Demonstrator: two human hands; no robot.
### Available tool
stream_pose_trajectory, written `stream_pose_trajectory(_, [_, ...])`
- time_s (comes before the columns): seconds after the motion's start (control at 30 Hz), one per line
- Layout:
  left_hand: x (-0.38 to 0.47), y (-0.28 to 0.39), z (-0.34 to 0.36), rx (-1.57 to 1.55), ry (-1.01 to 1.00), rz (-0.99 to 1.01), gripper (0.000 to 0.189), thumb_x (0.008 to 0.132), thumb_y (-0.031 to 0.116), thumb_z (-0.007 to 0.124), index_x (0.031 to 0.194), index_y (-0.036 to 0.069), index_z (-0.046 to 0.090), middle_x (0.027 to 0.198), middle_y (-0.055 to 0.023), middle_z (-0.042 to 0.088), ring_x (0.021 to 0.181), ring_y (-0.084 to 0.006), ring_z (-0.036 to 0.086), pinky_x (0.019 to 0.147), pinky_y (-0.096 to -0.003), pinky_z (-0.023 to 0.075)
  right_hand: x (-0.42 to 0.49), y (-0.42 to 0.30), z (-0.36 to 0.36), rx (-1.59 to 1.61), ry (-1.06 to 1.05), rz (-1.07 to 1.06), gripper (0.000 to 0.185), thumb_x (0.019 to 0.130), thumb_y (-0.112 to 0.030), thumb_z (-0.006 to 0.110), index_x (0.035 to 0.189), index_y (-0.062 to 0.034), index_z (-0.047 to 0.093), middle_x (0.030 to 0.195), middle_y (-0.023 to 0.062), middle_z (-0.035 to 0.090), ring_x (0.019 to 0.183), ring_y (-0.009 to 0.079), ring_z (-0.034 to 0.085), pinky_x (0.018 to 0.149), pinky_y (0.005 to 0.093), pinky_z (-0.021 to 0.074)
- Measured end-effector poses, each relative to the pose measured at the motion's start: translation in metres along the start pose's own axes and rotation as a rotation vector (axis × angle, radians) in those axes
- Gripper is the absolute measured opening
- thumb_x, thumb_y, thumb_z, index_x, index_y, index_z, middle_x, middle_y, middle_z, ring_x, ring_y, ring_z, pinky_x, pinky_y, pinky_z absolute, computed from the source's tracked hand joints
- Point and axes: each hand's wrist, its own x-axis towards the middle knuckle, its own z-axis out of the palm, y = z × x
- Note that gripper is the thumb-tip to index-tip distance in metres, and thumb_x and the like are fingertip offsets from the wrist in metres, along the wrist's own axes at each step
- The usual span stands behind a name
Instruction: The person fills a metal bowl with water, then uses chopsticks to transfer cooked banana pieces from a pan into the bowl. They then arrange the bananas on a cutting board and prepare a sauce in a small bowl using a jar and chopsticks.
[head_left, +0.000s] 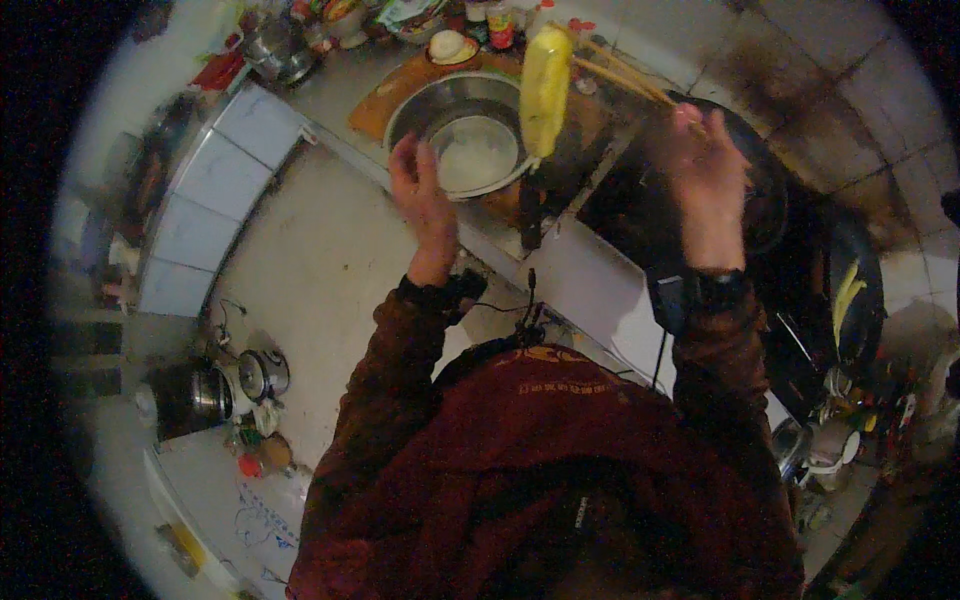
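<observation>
My right hand (705, 169), blurred, has a pair of wooden chopsticks (622, 71) at its fingertips, over the dark stove area. The chopsticks point left to the upper end of a long yellow object (545, 94), perhaps a corn cob; whether they grip it is unclear. This object overlaps the right rim of a wide metal basin (409, 112). Inside the basin is a round shape with pale contents (476, 154). My left hand (421, 187), fingers bent and apart, is at the basin's near left rim and appears to hold nothing; contact with the rim is unclear.
A dark round pan (765, 180) lies beyond my right hand. Another dark pan (862, 300) with yellow strips sits farther right. Jars and bottles (499, 26) line the back. A white panel (592, 277) and a cable (531, 289) are near my body. Pots (262, 373) stand at left.
</observation>
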Motion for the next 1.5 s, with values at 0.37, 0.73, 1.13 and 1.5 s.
stream_pose_trajectory(0.37, [0.032, -0.101, -0.092, -0.056, -0.118, -0.685, 0.043, 0.090, 0.022, 0.053, 0.124, -0.003, 0.043, 0.098, -0.0080, 0.055, 0.079, -0.0153, 0.053, 0.069, -0.0286, 0.0451, 0.056, 0.201, 0.005, -0.559, -0.140, 0.076, 0.037, 0.092, -0.030, 0.050, 0.097, 0.0071, 0.050, 0.087, 0.0206, 0.060, 0.074, 0.0287, 0.063, 0.070, 0.0359, 0.0544])
stream_pose_trajectory(0.73, [0.032, -0.104, -0.084, 0.023, -0.151, -0.615, 0.024, 0.086, 0.013, 0.058, 0.103, -0.003, 0.053, 0.090, -0.0080, 0.059, 0.078, -0.0194, 0.058, 0.070, -0.0329, 0.0501, 0.018, 0.180, 0.078, -0.892, -0.230, 0.060, 0.040, 0.092, -0.037, 0.049, 0.096, 0.0028, 0.055, 0.082, 0.0138, 0.061, 0.058, 0.0183, 0.061, 0.052, 0.0290, 0.0506])
stream_pose_trajectory(1.13, [0.028, -0.111, -0.131, 0.188, -0.117, -0.444, 0.043, 0.086, 0.014, 0.055, 0.123, -0.003, 0.043, 0.110, -0.0143, 0.053, 0.098, -0.0243, 0.053, 0.084, -0.0361, 0.0453, -0.160, -0.098, -0.042, -1.095, 0.233, -0.291, 0.026, 0.091, -0.026, 0.051, 0.093, 0.0004, 0.053, 0.079, 0.0102, 0.057, 0.057, 0.0178, 0.056, 0.050, 0.0287, 0.0458])
stream_pose_trajectory(1.5, [-0.033, -0.023, -0.041, 0.309, -0.205, 0.155, 0.034, 0.089, 0.017, 0.055, 0.117, -0.001, 0.046, 0.115, -0.0117, 0.049, 0.106, -0.0218, 0.047, 0.093, -0.0380, 0.0372, -0.271, -0.387, -0.173, -1.052, 0.850, -0.634, 0.026, 0.090, -0.026, 0.055, 0.095, -0.0020, 0.062, 0.076, 0.0005, 0.059, 0.065, 0.0088, 0.053, 0.057, 0.0221, 0.0406])
